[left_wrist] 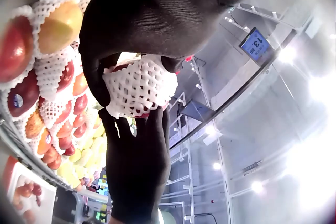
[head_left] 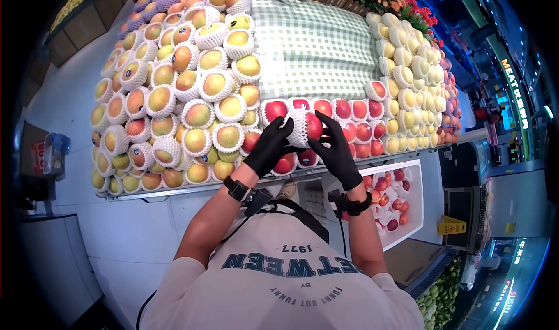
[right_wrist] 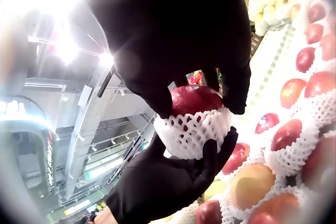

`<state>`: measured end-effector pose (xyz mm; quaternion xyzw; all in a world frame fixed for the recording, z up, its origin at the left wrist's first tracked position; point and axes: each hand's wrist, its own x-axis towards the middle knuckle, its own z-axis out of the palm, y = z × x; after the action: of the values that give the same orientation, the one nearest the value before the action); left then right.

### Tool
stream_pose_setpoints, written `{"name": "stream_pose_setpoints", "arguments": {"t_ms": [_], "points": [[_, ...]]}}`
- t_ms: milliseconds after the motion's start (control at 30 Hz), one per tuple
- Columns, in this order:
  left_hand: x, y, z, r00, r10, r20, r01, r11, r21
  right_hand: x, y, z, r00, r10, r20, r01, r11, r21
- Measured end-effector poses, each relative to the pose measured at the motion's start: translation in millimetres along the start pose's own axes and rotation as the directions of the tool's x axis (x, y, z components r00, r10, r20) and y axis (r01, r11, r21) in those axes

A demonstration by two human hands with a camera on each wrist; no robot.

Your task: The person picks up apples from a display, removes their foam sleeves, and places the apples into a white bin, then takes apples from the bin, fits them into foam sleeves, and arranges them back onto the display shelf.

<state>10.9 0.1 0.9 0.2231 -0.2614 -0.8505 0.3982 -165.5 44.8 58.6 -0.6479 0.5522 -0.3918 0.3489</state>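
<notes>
Between both black-gloved hands is a red apple (head_left: pixel 314 126) partly inside a white foam net sleeve (head_left: pixel 297 127). My left hand (head_left: pixel 269 147) holds the sleeved side, its fingers curved round the netting in the right wrist view. On the other side, my right hand (head_left: pixel 336 156) grips the apple's bare end with thumb and fingertips. In the right wrist view the apple's red top (right_wrist: pixel 195 99) stands out of the net (right_wrist: pixel 191 132). Close beneath the hands lie rows of red apples (head_left: pixel 361 132) in foam nets along the display's front edge.
Yellow-red apples in foam nets (head_left: pixel 158 99) are heaped at the left. A green checked cloth (head_left: pixel 317 44) covers the middle of the display. Pale yellow fruit (head_left: pixel 404 77) is stacked at the right. A white foam box (head_left: pixel 414 207) with loose red apples stands below the metal edge.
</notes>
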Motion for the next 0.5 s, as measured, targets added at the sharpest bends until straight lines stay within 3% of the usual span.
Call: {"name": "stream_pose_setpoints", "arguments": {"t_ms": [167, 500], "points": [[0.0, -1.6, -6.4, 1.000, -0.025, 0.014, 0.026, 0.996, -0.080, 0.3, 9.8, 0.8, 0.995, 0.099, 0.005, -0.098, 0.974, 0.204], [-5.3, -7.4, -12.5, 0.995, -0.054, -0.079, 0.048, 0.996, -0.072, -5.1, 0.8, 8.9, 0.990, 0.133, 0.035, -0.138, 0.957, 0.254]]}}
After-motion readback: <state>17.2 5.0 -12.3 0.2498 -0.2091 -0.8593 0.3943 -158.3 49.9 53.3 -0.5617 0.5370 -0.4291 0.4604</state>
